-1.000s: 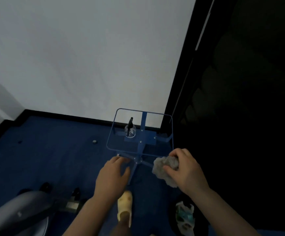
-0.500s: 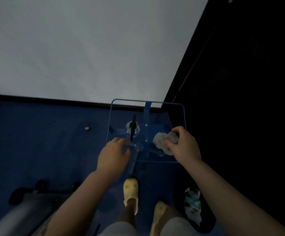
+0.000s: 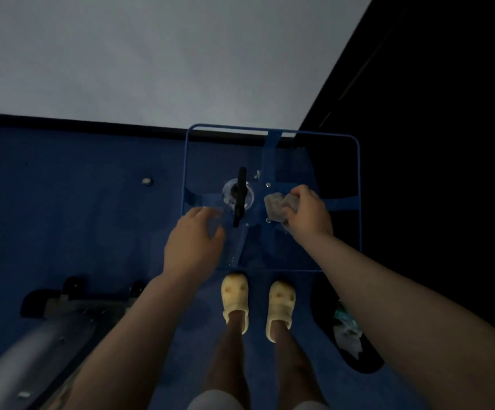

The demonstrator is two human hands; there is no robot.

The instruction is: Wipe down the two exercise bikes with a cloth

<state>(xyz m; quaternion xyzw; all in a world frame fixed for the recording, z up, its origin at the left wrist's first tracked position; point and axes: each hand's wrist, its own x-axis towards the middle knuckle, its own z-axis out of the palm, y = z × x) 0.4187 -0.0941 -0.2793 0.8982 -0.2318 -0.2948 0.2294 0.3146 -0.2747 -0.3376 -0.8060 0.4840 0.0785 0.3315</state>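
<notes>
My right hand (image 3: 308, 214) grips a crumpled grey cloth (image 3: 276, 207) and holds it on the clear top of a small blue-framed table (image 3: 358, 202). My left hand (image 3: 194, 244) rests on the table's near left part with its fingers bent; I see nothing held in it. A clear spray bottle (image 3: 239, 196) with a black nozzle stands on the table between my hands. Part of a grey exercise bike (image 3: 33, 344) with a black base shows at the lower left, away from both hands.
The table stands against a white wall with a black skirting, in a corner beside a dark area on the right. A black bin (image 3: 346, 335) with rubbish sits by my right arm. My feet (image 3: 234, 294) in pale clogs stand on blue carpet. A small object (image 3: 146, 181) lies on the floor.
I have stepped closer and now look straight down on the table. My right hand moved the cloth from the table's near edge onto its top. My left hand came onto the top too.
</notes>
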